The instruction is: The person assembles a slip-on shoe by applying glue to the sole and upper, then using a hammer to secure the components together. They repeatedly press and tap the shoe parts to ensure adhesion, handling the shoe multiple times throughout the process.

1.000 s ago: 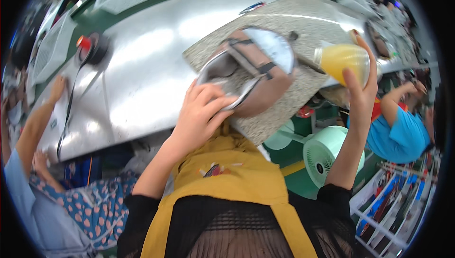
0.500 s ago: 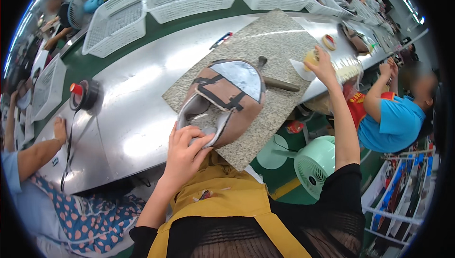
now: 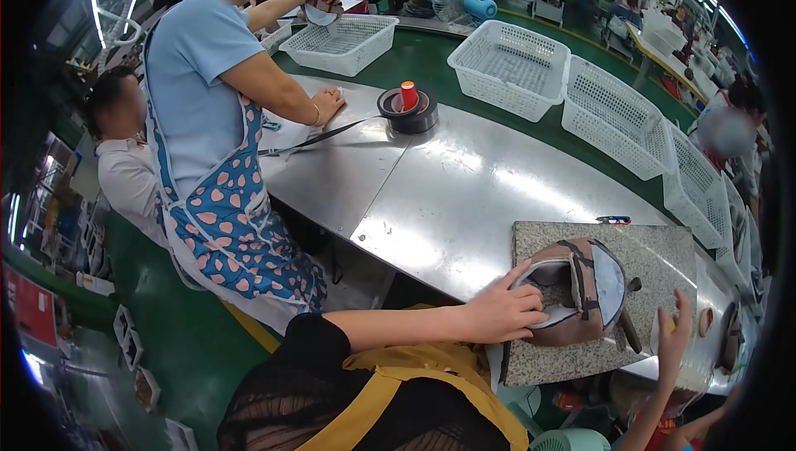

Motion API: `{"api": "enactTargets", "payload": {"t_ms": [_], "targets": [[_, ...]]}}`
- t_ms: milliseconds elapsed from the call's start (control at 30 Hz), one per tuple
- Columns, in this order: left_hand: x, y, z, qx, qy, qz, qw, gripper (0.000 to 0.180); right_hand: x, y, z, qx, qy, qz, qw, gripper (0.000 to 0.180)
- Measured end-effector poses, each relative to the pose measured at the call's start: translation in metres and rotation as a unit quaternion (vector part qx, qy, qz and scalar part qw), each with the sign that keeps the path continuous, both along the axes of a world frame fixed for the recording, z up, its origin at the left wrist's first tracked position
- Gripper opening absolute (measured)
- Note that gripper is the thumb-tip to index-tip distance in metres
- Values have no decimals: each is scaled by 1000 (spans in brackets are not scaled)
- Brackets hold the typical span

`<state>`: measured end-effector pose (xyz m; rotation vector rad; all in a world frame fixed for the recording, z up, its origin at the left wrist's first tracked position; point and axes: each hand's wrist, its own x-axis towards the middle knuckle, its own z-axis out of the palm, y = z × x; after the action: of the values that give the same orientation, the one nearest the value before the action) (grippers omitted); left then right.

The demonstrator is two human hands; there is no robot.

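Two of your hands show in the head view, which has swung toward your left since a moment ago, so the co-worker's polka-dot apron [image 3: 232,227] and the black tape roll [image 3: 419,122] with its red spool [image 3: 409,96] now stand well inside the picture, while your work sits toward the lower right. Your left hand [image 3: 504,312] has kept its place: its fingers are folded over the near rim of the brown bag piece [image 3: 585,287], gripping the grey-lined edge beside its mouth. That piece lies on the speckled stone slab [image 3: 663,256] atop the metal table [image 3: 464,190], with a dark-handled tool [image 3: 631,332] just to its right. Your right hand [image 3: 673,341], which carried a jar of yellow liquid up near the slab one second ago, is now by the slab's right edge, fingers raised and apart; with the hand so small and partly blurred, I can't make out whether they hold anything. For the work in hand, I judge this means the piece is steadied by your left hand alone, while your right is occupied away from it, its touch on the jar unconfirmed.
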<state>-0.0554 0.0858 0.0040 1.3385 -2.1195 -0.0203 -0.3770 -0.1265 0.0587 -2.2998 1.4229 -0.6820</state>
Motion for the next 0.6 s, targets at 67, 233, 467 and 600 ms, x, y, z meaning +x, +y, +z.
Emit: {"api": "enactTargets", "payload": {"t_ms": [67, 233, 467, 600], "targets": [[5, -6, 4, -8, -4, 1, 1000, 32, 29, 13, -8, -16, 28, 127, 991, 44], [44, -19, 33, 39, 14, -6, 999, 25, 71, 35, -20, 34, 135, 149, 979, 42], [108, -20, 91, 121, 195, -54, 972, 24, 65, 28, -36, -7, 135, 104, 985, 42], [142, -5, 116, 176, 244, -101, 948, 27, 83, 14, -68, -20, 167, 43, 985, 46]]}}
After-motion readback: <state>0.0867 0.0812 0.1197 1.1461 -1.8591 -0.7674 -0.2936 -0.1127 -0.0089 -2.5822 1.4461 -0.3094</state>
